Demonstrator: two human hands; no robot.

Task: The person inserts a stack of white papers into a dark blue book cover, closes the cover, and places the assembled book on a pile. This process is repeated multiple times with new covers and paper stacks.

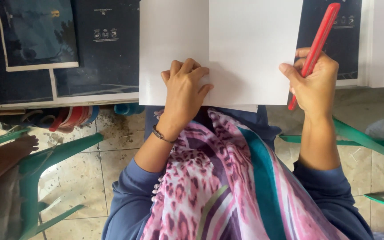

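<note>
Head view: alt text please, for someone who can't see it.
A person's left hand presses flat on white sheets of paper, while the right hand grips a red tool. Dark printed sheets lie alongside; a green plastic chair stands left.

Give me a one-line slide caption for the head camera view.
Left hand presses flat on a white sheet while the right hand holds a red tool beside it.

Counting as they show: two hands at work, the left hand (184,89) flat on paper, the right hand (314,84) wrapped round one red tool (315,49). One white folded sheet (245,49) with two panels showing. Two dark printed sheets (36,31) at the left, overlapping. Two green chairs, one left (45,164), one right (365,142). One bare foot (21,146) of another person.
</note>
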